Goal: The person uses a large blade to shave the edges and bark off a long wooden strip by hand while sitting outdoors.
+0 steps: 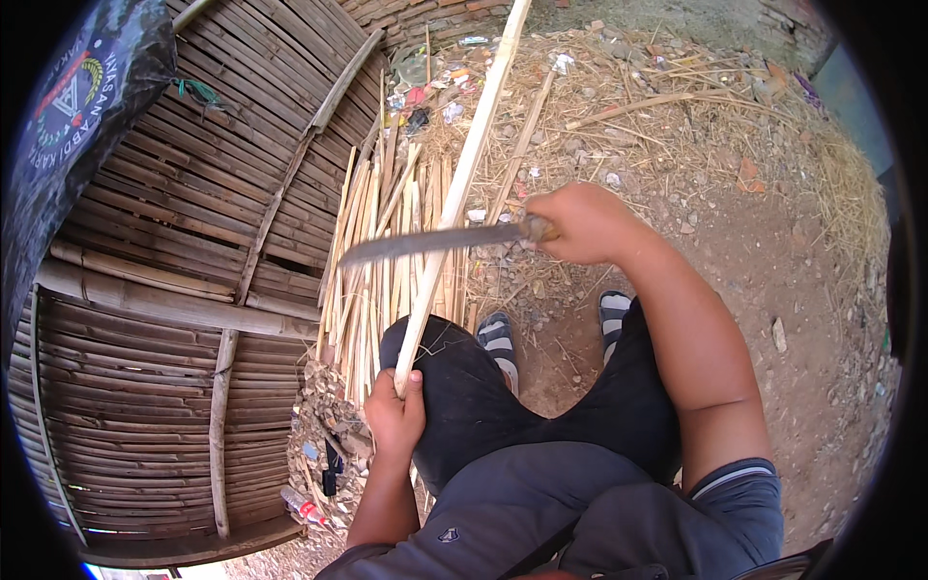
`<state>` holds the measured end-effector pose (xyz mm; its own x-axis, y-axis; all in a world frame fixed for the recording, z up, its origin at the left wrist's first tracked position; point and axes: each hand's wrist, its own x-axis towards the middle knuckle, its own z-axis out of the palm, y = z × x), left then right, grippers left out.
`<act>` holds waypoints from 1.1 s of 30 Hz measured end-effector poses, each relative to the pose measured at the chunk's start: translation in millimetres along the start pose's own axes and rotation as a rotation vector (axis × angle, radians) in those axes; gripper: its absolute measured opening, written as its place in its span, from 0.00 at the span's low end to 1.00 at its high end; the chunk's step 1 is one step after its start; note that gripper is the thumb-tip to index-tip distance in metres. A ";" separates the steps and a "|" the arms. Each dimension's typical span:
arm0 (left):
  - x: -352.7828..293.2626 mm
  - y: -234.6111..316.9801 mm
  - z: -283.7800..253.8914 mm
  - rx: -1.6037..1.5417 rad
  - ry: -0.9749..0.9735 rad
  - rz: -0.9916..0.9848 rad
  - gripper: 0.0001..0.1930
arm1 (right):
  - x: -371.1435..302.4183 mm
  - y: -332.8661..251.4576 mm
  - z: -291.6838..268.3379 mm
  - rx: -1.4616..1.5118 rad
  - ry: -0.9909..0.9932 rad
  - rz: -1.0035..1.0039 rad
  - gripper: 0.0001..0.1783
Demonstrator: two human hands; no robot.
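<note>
My left hand [396, 414] is closed around the lower end of a long pale bamboo strip [471, 159], beside my left knee. The strip slants up and away, past the top edge of the view. In my right hand [580, 222] is the handle of a machete [435, 242], its long dark blade pointing left. The blade crosses over the strip about midway along; whether it touches the wood I cannot tell. Under the strip and blade, many split bamboo strips [362, 280] lie in a pile on the ground, left of my feet.
A woven bamboo wall [164, 193] with poles stands close on my left, a dark printed sheet [87, 106] hanging over its corner. Straw, rubble and litter cover the ground ahead, up to a brick wall [435, 24]. A plastic bottle [304, 506] lies by the bamboo wall.
</note>
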<state>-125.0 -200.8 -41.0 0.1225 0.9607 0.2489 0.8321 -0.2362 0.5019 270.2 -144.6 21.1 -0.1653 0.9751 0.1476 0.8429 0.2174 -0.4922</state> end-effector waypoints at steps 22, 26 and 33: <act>-1.9 -13.5 1.7 -0.117 -0.019 0.039 0.18 | -21.2 -8.6 -21.5 -0.112 0.153 0.001 0.09; -6.2 -7.6 -5.8 -0.088 -0.023 0.067 0.18 | -26.1 -27.4 -19.2 -0.151 0.081 -0.089 0.10; -1.1 -8.9 1.6 -0.013 -0.005 0.052 0.20 | -20.4 31.1 -37.3 -0.056 0.286 0.209 0.11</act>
<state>-131.6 -199.5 -47.1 0.1686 0.9477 0.2710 0.8175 -0.2881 0.4988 318.9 -159.4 34.8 0.1564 0.9451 0.2868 0.8716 0.0045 -0.4901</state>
